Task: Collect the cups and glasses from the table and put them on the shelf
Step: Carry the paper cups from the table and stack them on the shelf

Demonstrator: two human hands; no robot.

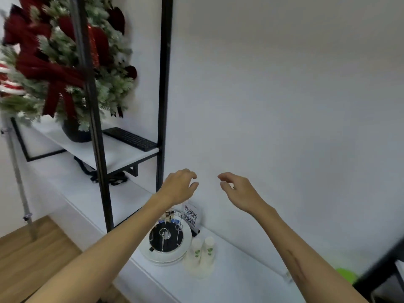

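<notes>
Both arms are stretched out in front of a white wall. The left hand (179, 186) and right hand (237, 191) hang in the air, fingers loosely curled and a bit apart, holding nothing at all.

The cups are down on the white shelf (229, 281) below the hands: two stacks of paper cups (202, 254) with a little green print, standing upside down just right of a round white gadget (167, 243) with a black top and thin metal pins sticking up. Can't tell what that thing is, honestly. Behind it a QR code card (190, 215) stands against the wall.

Higher up on the left, a black-framed rack (164, 84) holds a black keyboard (131, 138) and a dark pot (75, 132). In the pot sits a frosted Christmas tree (65, 62) with red bows. A green thing (346, 275) peeks out at the lower right, too blurry to name.
</notes>
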